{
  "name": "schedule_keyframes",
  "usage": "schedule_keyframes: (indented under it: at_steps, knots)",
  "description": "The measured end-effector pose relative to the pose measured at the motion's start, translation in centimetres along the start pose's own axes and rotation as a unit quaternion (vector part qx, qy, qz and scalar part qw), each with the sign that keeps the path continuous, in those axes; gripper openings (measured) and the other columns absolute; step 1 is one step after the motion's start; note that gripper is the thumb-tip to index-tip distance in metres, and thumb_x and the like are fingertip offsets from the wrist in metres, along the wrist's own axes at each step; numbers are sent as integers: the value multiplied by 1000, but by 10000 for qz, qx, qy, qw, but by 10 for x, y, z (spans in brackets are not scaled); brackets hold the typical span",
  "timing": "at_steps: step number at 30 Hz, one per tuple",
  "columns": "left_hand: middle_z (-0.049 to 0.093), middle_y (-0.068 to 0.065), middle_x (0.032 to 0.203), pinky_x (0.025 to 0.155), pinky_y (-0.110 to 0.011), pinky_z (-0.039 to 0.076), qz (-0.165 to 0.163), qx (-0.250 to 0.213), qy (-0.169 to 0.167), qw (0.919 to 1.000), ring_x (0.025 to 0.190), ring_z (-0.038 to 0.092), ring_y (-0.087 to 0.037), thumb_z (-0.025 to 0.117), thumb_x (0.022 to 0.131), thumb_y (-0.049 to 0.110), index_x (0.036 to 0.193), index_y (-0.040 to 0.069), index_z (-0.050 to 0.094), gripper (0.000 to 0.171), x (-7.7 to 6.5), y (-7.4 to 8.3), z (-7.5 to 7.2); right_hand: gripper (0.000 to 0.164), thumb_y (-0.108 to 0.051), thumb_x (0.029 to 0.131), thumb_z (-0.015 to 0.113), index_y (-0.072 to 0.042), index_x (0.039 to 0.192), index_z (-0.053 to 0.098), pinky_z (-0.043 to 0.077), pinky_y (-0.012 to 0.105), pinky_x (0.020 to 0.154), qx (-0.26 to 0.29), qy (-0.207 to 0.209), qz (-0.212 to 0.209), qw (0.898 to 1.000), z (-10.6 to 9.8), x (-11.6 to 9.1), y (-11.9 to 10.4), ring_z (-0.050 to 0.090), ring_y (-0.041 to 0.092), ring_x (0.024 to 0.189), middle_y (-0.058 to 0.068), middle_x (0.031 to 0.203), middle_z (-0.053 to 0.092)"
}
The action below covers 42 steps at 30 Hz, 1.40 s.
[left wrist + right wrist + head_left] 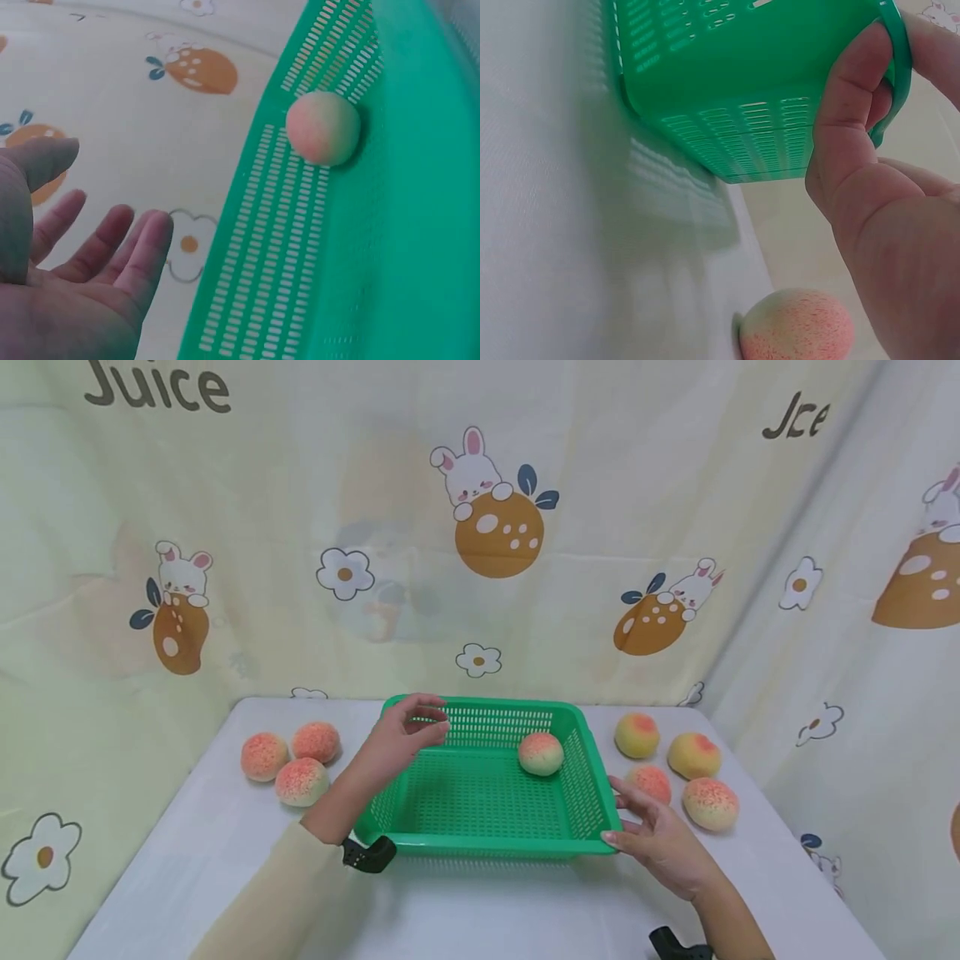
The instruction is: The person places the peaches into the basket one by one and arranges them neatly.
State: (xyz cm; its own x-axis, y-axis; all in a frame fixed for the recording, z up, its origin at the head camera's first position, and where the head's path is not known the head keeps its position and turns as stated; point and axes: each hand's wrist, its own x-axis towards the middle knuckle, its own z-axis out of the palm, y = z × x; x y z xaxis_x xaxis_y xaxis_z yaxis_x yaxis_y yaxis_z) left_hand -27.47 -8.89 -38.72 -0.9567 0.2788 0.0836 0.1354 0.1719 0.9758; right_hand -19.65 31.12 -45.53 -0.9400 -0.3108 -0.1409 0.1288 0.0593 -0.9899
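Observation:
A green perforated plastic basket (480, 842) stands in the middle of the table, with one pink-and-cream peach (540, 754) inside near its right end. My right hand (663, 847) holds the basket's rim at the front right corner. In the right wrist view, the thumb and fingers (855, 97) pinch that rim from both sides. Over the basket's left end hovers my left hand (408, 735), fingers loosely bent and nothing in them. From the left wrist, the same hand (90, 270) appears apart from the basket wall (262, 247), and the peach (322, 129) lies beyond.
Three pinkish peaches (302, 782) sit grouped on the white table (202, 860) left of the basket. To the right are two yellow peaches (694, 755) and two pinkish ones (710, 804), one partly behind my right hand. A printed curtain (300, 485) hangs behind the table.

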Motion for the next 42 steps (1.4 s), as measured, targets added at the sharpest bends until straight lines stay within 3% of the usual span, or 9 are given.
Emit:
schedule_keyframes:
  at_steps: [5, 9, 17, 22, 27, 29, 34, 37, 42]
  knots:
    - [64, -7, 134, 106, -47, 53, -13, 291, 520, 9982, 126, 63, -26, 67, 100, 26, 136, 19, 57, 38, -24, -8, -19, 92, 1, 93, 69, -5, 164, 12, 61, 31, 93, -9, -147, -88, 9999, 2, -1, -2, 69, 18, 114, 14, 131, 40]
    - [63, -8, 134, 109, -48, 51, 51, 458, 981, 9941, 133, 59, -26, 67, 100, 25, 135, 15, 58, 38, -38, -17, -30, 92, 1, 93, 69, -6, 164, 12, 61, 31, 93, -17, -129, -52, 9999, 1, 0, -1, 69, 19, 115, 13, 131, 40]
    - [61, -9, 138, 113, -49, 48, -296, 918, 1698, 9807, 133, 57, -27, 62, 103, 27, 137, 11, 56, 38, -63, -35, -45, 92, 1, 92, 70, -7, 165, 13, 60, 33, 93, -8, -60, -3, 10000, -3, 1, 3, 69, 19, 114, 13, 131, 41]
    - [64, -11, 132, 109, -46, 51, -310, 1329, 2291, 9638, 127, 62, -27, 61, 103, 22, 134, 8, 59, 34, -74, -50, -52, 93, 1, 92, 71, -8, 165, 13, 60, 32, 93, 20, -26, 35, 10000, -3, 1, 5, 69, 19, 114, 12, 130, 40]
    - [64, -12, 130, 107, -34, 52, -230, 1435, 3035, 9417, 126, 60, -27, 62, 102, 19, 129, 5, 62, 31, -85, -65, -58, 92, 2, 92, 70, -9, 165, 14, 60, 32, 94, 83, -2, 62, 9999, -3, 1, 6, 68, 18, 114, 12, 130, 39]
    - [63, -13, 131, 107, -36, 50, -204, 1469, 3238, 9344, 127, 59, -28, 62, 101, 19, 129, 4, 62, 31, -89, -70, -61, 93, 2, 92, 70, -9, 165, 14, 60, 32, 94, 96, 4, 56, 9999, -3, 1, 6, 68, 18, 114, 12, 130, 38]
    - [59, -16, 135, 112, -53, 45, -285, 1518, 3519, 9232, 130, 54, -33, 63, 100, 18, 130, 3, 61, 34, -96, -86, -72, 93, 0, 92, 71, -10, 165, 14, 60, 31, 93, 118, -5, 116, 9999, -1, 0, 4, 68, 17, 112, 11, 131, 38]
    - [57, -16, 135, 115, -55, 42, -311, 1509, 3623, 9192, 132, 51, -34, 65, 99, 16, 130, 2, 60, 34, -98, -96, -79, 93, 0, 92, 71, -9, 165, 14, 60, 31, 93, 102, -18, 134, 9999, -1, 0, 3, 68, 16, 112, 11, 131, 38]
    - [53, -17, 139, 116, -57, 40, -520, 1352, 3578, 9225, 137, 47, -36, 67, 99, 23, 136, 3, 56, 43, -102, -103, -87, 92, 0, 93, 70, -9, 165, 14, 60, 31, 93, 86, -9, 92, 9999, -2, 0, 3, 68, 17, 113, 11, 131, 38]
